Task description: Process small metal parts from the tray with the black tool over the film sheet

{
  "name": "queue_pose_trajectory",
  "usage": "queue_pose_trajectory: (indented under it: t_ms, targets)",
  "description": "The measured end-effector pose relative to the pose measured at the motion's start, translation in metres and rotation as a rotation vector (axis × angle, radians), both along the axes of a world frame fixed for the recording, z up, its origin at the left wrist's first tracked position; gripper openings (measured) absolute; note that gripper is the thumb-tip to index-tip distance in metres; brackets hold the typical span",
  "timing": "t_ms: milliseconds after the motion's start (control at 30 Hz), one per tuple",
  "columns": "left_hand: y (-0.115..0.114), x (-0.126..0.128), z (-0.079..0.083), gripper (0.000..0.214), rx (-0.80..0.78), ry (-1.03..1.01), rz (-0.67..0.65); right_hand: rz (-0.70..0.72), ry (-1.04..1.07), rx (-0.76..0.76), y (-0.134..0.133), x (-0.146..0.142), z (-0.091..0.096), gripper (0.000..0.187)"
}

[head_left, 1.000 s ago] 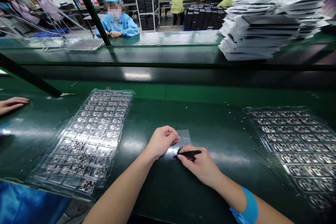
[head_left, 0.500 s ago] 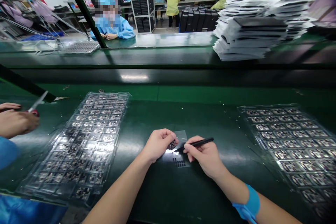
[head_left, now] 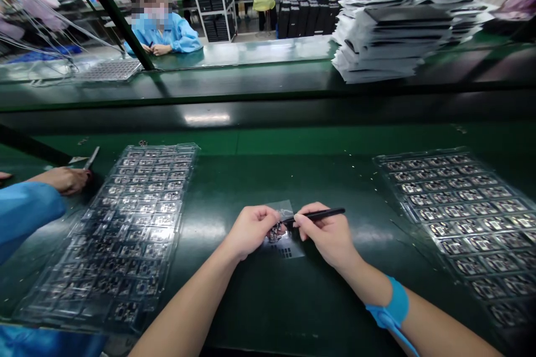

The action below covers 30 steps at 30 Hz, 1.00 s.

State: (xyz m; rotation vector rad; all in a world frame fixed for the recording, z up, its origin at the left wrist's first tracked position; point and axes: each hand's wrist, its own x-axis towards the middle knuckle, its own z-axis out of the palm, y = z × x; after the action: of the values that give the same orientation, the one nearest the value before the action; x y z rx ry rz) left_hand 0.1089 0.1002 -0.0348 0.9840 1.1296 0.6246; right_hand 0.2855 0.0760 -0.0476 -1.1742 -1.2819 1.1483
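The left hand [head_left: 251, 231] lies curled on the green worktop [head_left: 318, 312], fingers bent inward, with its fingertips at the edge of a small sheet of clear film [head_left: 283, 208]. Whether those fingers pinch anything cannot be told, because they hide part of the sheet. The right hand [head_left: 324, 236] grips a slim black tool [head_left: 322, 213] between thumb and fingers, with the hand only partly closed. The tool's tip is hidden or lost among the parts where the two hands meet. A tight cluster of small dark metallic parts [head_left: 274, 232] sits on the film between the hands, too small to identify, and a neat block of tiny dark pieces [head_left: 286, 252] lies just below it. A blue strap [head_left: 397, 301] circles the right wrist.

Clear trays of small components lie on either side, the left tray [head_left: 125, 234] and the right tray [head_left: 456, 223], their contents blurred by glare. At far left, a co-worker's hand [head_left: 62, 180] in a blue sleeve [head_left: 23, 215] rests beside a thin metal tool [head_left: 91, 158], partly cut off by the frame. Beyond, stacks of packets [head_left: 389, 25] rise on a farther bench, and a seated person in blue [head_left: 163, 33] faces this way.
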Motion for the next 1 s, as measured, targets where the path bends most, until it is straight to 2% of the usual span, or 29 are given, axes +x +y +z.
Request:
queue_pose_trajectory:
  t_ms: [233,500,1000]
  targets:
    - [0.0002,-0.0017,-0.0005,0.026,0.027,-0.004,-0.033,0.024,0.026,-0.014,0.0009,0.0001,0.0006,0.023]
    - [-0.0012,-0.0028,0.0026,0.026,0.023,0.002,-0.049,0.056,0.083,-0.006,0.0007,0.0000,-0.0039,0.017]
    - [0.0000,-0.0017,0.0046,0.023,0.032,0.017,-0.044,0.081,0.120,-0.033,-0.0006,0.0004,-0.0080,0.016]
